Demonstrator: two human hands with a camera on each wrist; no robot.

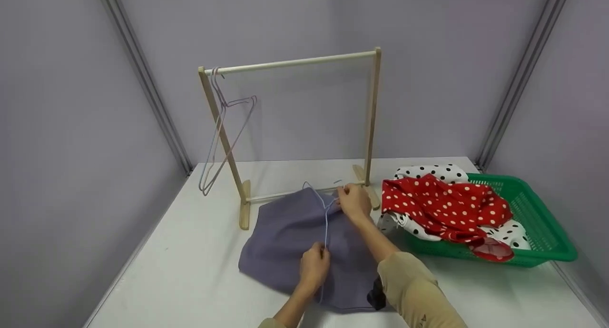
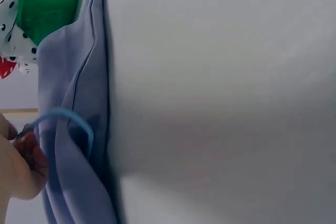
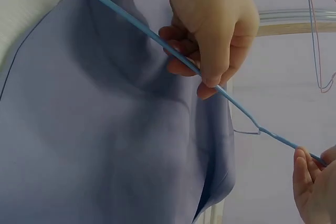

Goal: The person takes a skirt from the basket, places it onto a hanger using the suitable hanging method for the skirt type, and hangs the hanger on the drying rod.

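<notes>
A light-blue hanger stretches lengthwise over a purple-grey cloth garment spread on the white table. My left hand pinches its long arm about midway, as the right wrist view shows with the hand above the cloth. Farther up, my right hand grips the hanger near its hook. At the near end the blue hanger curves down against a fold of the garment in the left wrist view. The garment's exact kind is unclear.
Behind the garment stands a wooden rack, with thin hangers on its left end. To the right, a green basket holds a red polka-dot cloth and white black-dotted cloth. Grey walls surround the table.
</notes>
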